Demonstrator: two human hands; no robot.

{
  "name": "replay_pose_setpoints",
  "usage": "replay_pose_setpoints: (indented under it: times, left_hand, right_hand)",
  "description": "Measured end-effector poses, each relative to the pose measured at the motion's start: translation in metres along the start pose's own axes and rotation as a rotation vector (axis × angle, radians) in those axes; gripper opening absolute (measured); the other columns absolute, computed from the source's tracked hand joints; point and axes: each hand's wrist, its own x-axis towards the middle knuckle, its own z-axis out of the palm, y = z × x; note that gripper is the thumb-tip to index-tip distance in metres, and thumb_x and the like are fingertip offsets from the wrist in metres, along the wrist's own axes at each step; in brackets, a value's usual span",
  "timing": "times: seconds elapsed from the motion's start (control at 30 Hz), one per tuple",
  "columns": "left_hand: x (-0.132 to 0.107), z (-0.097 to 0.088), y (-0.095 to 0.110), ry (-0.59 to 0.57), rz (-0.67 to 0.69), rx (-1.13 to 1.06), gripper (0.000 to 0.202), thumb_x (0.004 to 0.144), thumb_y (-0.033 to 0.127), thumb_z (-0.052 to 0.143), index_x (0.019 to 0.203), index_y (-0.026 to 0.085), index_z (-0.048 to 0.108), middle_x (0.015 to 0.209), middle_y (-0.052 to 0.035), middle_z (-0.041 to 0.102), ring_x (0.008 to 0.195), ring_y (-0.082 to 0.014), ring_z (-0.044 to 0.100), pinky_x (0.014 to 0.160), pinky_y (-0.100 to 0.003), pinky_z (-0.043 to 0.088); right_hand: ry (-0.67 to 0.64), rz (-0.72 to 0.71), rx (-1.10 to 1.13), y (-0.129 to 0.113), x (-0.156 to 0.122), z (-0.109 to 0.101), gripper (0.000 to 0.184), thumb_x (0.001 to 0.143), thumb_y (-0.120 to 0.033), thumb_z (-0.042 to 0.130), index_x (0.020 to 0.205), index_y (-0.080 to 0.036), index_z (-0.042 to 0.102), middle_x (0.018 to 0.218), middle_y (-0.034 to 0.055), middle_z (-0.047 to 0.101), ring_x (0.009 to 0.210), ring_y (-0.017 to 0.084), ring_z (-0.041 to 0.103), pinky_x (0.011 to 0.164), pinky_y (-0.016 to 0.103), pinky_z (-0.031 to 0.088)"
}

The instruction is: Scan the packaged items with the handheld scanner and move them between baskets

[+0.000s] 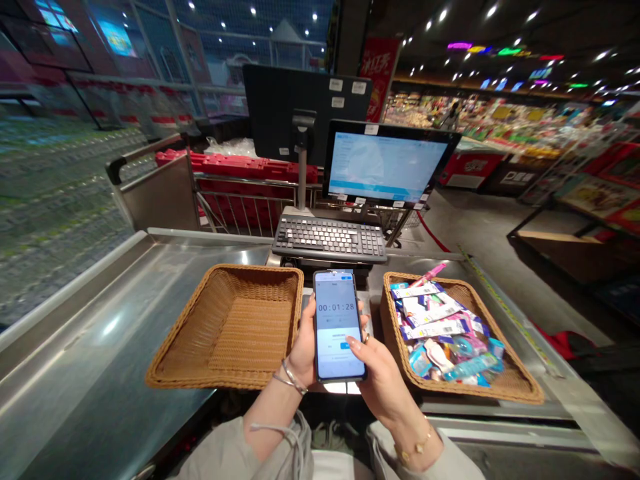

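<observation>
A smartphone [334,360] is held upright in both hands, its lit screen showing a timer at 00:01:28 and a pop-up with a blue button. My left hand [303,347] wraps around its left side. On the right side my right hand [381,370] grips it too, with the thumb over the blue button. Left of the phone sits a wicker basket [250,333] with nothing in it. To the right, another wicker basket [525,393] holds a heap of small packaged goods [440,333], including white-and-purple boxes and a pink item.
Behind the phone is a black keyboard [330,239], with a lit monitor [387,163] and a second screen seen from behind [280,100]. The baskets rest on a metal checkout counter [110,313]. Beyond it stands a shopping cart [240,193]; store displays fill the right background.
</observation>
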Motion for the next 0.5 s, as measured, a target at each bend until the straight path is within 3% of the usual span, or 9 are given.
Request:
replay_pose_setpoints:
  times: [0.13, 0.3, 0.5]
  left_hand:
    - [-0.001, 0.002, 0.000, -0.010, 0.003, -0.001, 0.076, 0.089, 0.068, 0.034, 0.125, 0.006, 0.061, 0.105, -0.0186, 0.073, 0.100, -0.0301, 0.068, 0.097, -0.043, 0.046]
    - [0.000, 0.001, -0.002, -0.008, 0.017, -0.009, 0.069, 0.090, 0.063, 0.038, 0.129, 0.010, 0.058, 0.113, -0.0158, 0.072, 0.109, -0.0302, 0.065, 0.101, -0.043, 0.044]
    - [0.002, -0.002, -0.006, 0.010, 0.010, 0.006, 0.069, 0.090, 0.062, 0.042, 0.133, 0.010, 0.056, 0.118, -0.0162, 0.070, 0.114, -0.0311, 0.063, 0.106, -0.044, 0.040]
  right_hand:
    - [0.056, -0.014, 0.092, -0.001, 0.000, 0.000, 0.041, 0.072, -0.048, 0.075, 0.100, -0.018, 0.072, 0.096, 0.0053, 0.074, 0.100, 0.024, 0.065, 0.090, 0.037, 0.051]
    - [0.160, -0.097, 0.233, -0.002, 0.006, 0.004, 0.041, 0.076, -0.047, 0.071, 0.112, -0.028, 0.068, 0.113, -0.0029, 0.070, 0.111, 0.019, 0.060, 0.093, 0.031, 0.050]
    - [0.267, -0.100, 0.113, -0.002, 0.012, 0.002, 0.045, 0.073, -0.050, 0.073, 0.109, -0.022, 0.069, 0.095, -0.0010, 0.073, 0.095, 0.019, 0.066, 0.083, 0.029, 0.053]
